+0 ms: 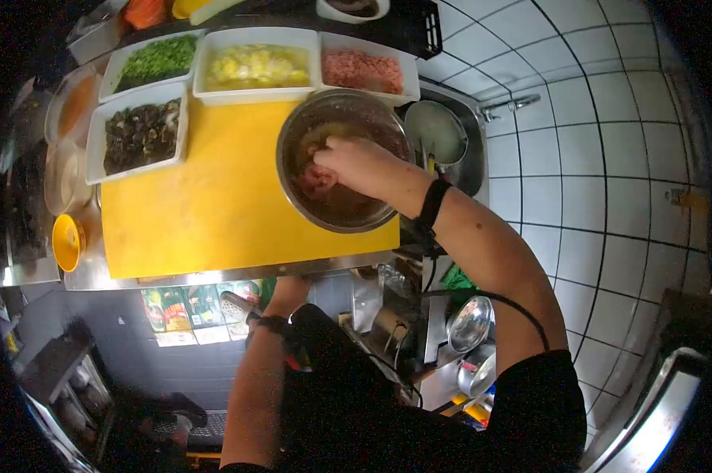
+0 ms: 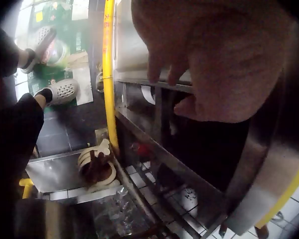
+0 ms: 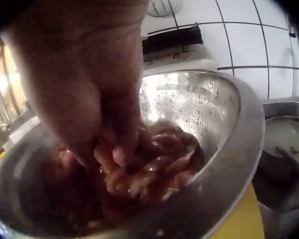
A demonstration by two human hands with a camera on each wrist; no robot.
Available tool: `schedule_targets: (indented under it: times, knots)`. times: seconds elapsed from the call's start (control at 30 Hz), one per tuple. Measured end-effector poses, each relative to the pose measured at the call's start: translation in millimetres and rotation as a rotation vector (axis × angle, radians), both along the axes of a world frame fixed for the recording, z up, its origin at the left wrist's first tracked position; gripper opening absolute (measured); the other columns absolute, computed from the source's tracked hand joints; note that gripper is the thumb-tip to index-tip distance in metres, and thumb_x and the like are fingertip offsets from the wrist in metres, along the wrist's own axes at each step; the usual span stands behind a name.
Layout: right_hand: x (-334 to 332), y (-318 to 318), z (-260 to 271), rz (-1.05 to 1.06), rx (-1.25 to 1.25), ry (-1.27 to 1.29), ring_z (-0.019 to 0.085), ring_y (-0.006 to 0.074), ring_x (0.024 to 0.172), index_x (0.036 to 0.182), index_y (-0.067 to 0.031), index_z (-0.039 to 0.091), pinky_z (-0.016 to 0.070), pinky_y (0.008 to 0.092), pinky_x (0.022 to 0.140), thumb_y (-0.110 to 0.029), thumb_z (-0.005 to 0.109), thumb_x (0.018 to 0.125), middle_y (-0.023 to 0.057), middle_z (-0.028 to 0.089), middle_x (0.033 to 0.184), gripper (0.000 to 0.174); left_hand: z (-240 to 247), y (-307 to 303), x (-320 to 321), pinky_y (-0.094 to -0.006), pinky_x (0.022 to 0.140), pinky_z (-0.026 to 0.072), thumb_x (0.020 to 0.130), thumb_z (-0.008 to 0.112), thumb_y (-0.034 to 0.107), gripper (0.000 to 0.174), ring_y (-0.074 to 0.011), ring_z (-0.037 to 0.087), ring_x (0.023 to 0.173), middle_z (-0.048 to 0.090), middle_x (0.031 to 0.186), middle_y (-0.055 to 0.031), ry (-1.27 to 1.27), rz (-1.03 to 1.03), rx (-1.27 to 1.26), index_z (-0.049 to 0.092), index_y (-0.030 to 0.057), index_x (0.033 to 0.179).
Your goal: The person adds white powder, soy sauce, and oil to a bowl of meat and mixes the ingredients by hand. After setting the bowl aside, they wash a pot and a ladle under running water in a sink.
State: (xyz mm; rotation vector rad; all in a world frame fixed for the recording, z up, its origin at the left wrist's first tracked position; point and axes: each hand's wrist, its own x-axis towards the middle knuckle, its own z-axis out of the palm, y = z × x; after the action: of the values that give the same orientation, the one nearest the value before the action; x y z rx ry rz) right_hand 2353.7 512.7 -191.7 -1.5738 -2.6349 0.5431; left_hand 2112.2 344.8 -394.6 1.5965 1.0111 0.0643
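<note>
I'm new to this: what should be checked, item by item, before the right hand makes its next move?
1. Round silver metal bowl on the yellow rectangular cutting board: ok, near its right end.
2. Right hand in the glistening reddish raw meat: ok.
3. Left hand steadying the bowl: not ok, away from it, holding nothing.
4. White rectangular tub of chopped pink food clear of the bowl: cannot tell; they overlap in the head view.
5. Meat evenly mixed: cannot tell.
</note>
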Motion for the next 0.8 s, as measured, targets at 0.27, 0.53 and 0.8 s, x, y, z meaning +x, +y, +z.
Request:
schedule_targets:
  times: [0.27, 0.53, 0.8]
  knots:
    - [5, 11, 26, -0.275, -0.183, -0.026, 0.063, 0.043, 0.103, 0.116, -0.0019, 0.06, 0.0533, 0.0467, 0.083, -0.031, 0.069, 0.089, 0.0278, 0.063, 0.111, 0.041, -49, -40, 72, -0.0514, 0.108, 0.0378, 0.089, 0.056, 0.019, 0.04, -0.0395, 0.052, 0.123, 0.058, 0.13, -0.0239, -0.046, -0.138, 0.336, 0.059, 0.0021, 0.125]
    - [14, -8, 11, -0.055, -0.108, -0.265, 0.057, 0.0471, 0.112, 0.146, -0.0096, 0.039, 0.0511, 0.0487, 0.091, -0.003, 0.062, 0.082, 0.0303, 0.048, 0.134, 0.068, -4, -47, 62, -0.0509, 0.106, 0.0412, 0.082, 0.06, 0.015, 0.038, -0.0484, 0.05, 0.12, 0.056, 0.122, -0.0343, -0.054, -0.113, -0.043, 0.059, -0.0081, 0.111]
    - [10, 16, 40, -0.153, -0.232, -0.243, 0.065, 0.0414, 0.092, 0.101, 0.0023, 0.054, 0.0531, 0.0465, 0.078, -0.015, 0.066, 0.086, 0.0275, 0.064, 0.095, 0.025, -51, -99, -90, -0.0455, 0.112, 0.036, 0.078, 0.06, -0.001, 0.08, -0.0431, 0.031, 0.141, 0.03, 0.155, -0.023, -0.013, 0.205, -0.11, 0.032, 0.0098, 0.152]
